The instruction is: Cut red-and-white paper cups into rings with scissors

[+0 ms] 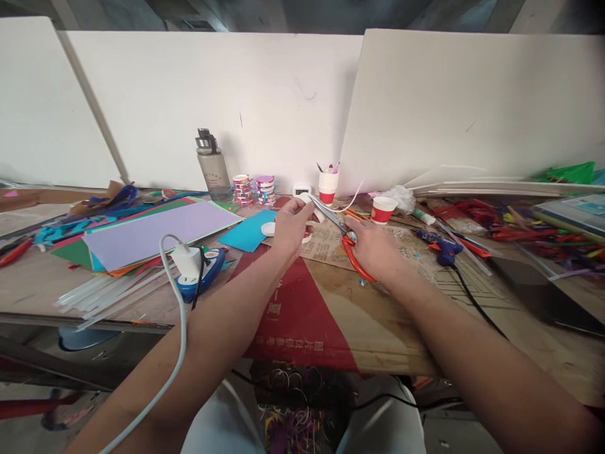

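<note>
My left hand (289,228) is closed on a white and red piece of paper cup (320,215), partly hidden by the fingers. My right hand (378,251) grips a pair of scissors (333,218) by its orange-red handles. The blades point up and left, and their tips reach the cup piece beside my left fingertips; whether they cut into it I cannot tell. Below and beside my left hand lie a white round cup piece (268,229) and another white and red one (307,238). Printed cardboard (326,243) lies under both hands.
Behind stand a bottle (213,167), two decorated cup stacks (242,190), a paper cup stack holding pens (328,187) and a single cup (382,210). Colored sheets (161,233) and a power strip (201,274) lie left; a corded glue gun (442,247) lies right. A white cable crosses my left arm.
</note>
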A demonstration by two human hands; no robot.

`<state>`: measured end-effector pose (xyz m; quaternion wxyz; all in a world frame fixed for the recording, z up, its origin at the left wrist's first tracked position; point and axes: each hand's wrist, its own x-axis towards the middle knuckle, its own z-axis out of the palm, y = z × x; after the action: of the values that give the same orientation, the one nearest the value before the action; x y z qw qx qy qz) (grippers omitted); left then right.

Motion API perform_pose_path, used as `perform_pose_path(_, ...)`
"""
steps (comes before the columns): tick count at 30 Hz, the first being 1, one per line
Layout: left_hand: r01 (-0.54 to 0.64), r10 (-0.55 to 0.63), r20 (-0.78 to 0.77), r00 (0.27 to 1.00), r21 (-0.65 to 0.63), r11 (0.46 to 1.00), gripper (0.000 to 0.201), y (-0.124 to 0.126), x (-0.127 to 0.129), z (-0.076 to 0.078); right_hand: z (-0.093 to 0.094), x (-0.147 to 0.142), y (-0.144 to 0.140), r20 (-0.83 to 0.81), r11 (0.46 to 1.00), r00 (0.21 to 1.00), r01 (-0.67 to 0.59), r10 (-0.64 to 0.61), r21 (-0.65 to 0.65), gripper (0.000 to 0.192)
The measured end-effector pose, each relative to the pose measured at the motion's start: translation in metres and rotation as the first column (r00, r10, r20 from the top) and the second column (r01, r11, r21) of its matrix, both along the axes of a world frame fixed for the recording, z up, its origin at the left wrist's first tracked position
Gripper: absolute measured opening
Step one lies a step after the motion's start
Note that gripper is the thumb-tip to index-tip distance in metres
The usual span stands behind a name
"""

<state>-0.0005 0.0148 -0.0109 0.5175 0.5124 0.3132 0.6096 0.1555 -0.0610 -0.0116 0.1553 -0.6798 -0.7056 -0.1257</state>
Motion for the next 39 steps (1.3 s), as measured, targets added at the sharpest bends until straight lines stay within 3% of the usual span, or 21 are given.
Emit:
perform_pose_path(8, 0.019, -0.018, 0.036, 0.999, -0.032, 0.999, 0.031, -0.0016, -0.0008, 0.0031, 0.0001, -0.0016, -0.0019, 0.007, 1.000, 1.000, -0.003, 0.003, 0.008, 0.039)
perform_pose_path(12, 0.121, -0.097, 0.198, 0.975, -0.113, 0.986, 0.026, -0.0012, -0.0012, 0.0066, -0.0001, -0.0021, -0.0022, 0.019, 1.000, 1.000, -0.009, 0.008, 0.015, 0.039)
perform_pose_path(15, 0.139, -0.093, 0.277, 0.956, -0.150, 0.979, 0.026, -0.0008, -0.0017, 0.0086, -0.0004, -0.0015, -0.0012, 0.023, 1.000, 0.999, -0.022, 0.022, 0.003, 0.036)
perform_pose_path(26, 0.069, -0.065, 0.082, 0.995, -0.045, 0.997, 0.033, -0.0073, 0.0033, 0.0025, 0.0000, -0.0016, -0.0040, 0.059, 0.997, 0.995, 0.077, -0.078, 0.024, 0.046)
perform_pose_path(39, 0.079, -0.065, 0.119, 0.991, -0.116, 0.990, 0.043, -0.0087, 0.0042, 0.0044, -0.0009, -0.0029, -0.0042, 0.093, 0.993, 0.988, 0.118, -0.119, 0.018, 0.048)
